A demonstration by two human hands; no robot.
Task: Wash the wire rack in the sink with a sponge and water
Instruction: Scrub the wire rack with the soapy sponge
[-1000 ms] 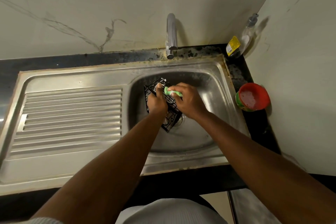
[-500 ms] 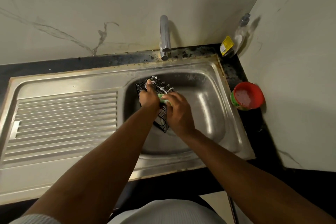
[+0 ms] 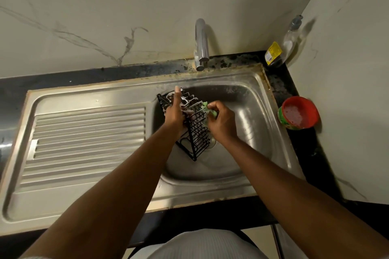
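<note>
The black wire rack [image 3: 195, 134] stands tilted in the sink [image 3: 242, 82], suds on its top. My left hand [image 3: 173, 114] grips its upper part, thumb straight. The fingers [image 3: 214, 105] of my right hand [image 3: 222, 123] pinch the green sponge [image 3: 207, 109] against the rack's right side. The tap [image 3: 201, 42] stands behind, and a red tub [image 3: 300, 112] sits on the dark surface [image 3: 303, 145] to the right.

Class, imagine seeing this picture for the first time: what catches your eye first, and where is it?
In the sink basin, the left hand grips a black wire rack streaked with foam, while the right hand holds a green sponge against its right side. A bright red tub stands on the dark counter right of the sink, and a chrome tap rises behind it.
</note>
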